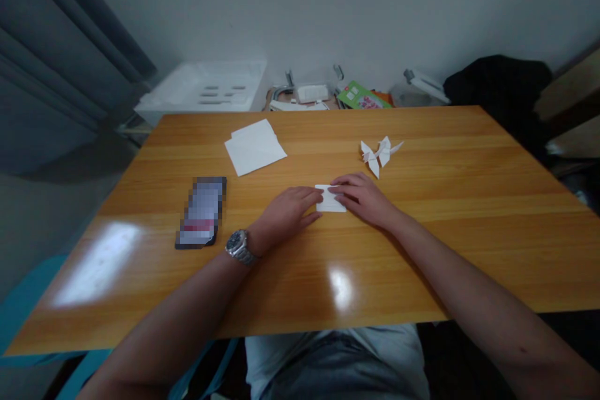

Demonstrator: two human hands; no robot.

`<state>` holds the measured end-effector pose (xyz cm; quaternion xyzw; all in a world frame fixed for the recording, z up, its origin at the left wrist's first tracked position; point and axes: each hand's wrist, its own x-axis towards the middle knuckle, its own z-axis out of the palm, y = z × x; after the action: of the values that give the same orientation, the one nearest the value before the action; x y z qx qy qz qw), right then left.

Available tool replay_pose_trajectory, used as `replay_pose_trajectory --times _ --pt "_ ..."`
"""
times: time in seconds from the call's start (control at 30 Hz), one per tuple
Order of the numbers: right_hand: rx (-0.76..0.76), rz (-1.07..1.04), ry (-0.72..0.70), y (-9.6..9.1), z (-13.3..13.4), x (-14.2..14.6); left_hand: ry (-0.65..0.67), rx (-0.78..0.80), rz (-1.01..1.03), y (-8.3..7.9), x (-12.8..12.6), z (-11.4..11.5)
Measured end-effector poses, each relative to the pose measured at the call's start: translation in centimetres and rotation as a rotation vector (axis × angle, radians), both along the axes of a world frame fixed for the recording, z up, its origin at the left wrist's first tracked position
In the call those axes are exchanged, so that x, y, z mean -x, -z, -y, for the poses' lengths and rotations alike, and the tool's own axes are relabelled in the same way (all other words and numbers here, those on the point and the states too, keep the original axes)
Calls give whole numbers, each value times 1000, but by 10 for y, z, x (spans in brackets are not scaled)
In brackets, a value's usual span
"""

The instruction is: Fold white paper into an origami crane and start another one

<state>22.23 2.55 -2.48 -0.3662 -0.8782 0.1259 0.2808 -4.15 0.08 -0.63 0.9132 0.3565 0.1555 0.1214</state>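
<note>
A small folded piece of white paper (330, 205) lies flat on the wooden table (403, 269) between my two hands. My left hand (289, 212), with a metal watch (240, 246) at the wrist, rests its fingertips on the paper's left edge. Its fingers are stretched out, the thumb apart below them. From the right, my right hand (362, 197) lies over the paper's right part with fingers spread, hiding that edge. Both hands are open, touching the paper without wrapping round it. Just beyond the right hand sit white folded paper cranes (377, 155), close together.
White paper sheets (255, 147) lie at the back left. A phone (201, 212) with a blurred screen is left of my left hand. Behind the table stand a white plastic tray (206, 84), a green packet (360, 96) and a dark cloth-like heap (497, 90).
</note>
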Motion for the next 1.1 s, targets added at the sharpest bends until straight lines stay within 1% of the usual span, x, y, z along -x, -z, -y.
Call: replay_pose_trajectory --times 0.17,0.4,0.67,0.83,0.97,1.1 --pt "-5 -7 -51 0 0 2 14 -36 21 3 1 -3" --pt "25 -73 -77 4 1 5 -19 -73 36 -1 -3 -4" --pt "48 -43 -120 -5 7 9 -68 -96 65 -3 -7 -5" --pt "48 -8 -190 -9 11 12 -96 -38 99 -3 -8 -4" --pt "42 -3 -177 -7 12 15 -157 14 82 -4 -9 -4" --pt "60 -13 -156 -5 12 16 -171 33 104 -3 -10 -3"
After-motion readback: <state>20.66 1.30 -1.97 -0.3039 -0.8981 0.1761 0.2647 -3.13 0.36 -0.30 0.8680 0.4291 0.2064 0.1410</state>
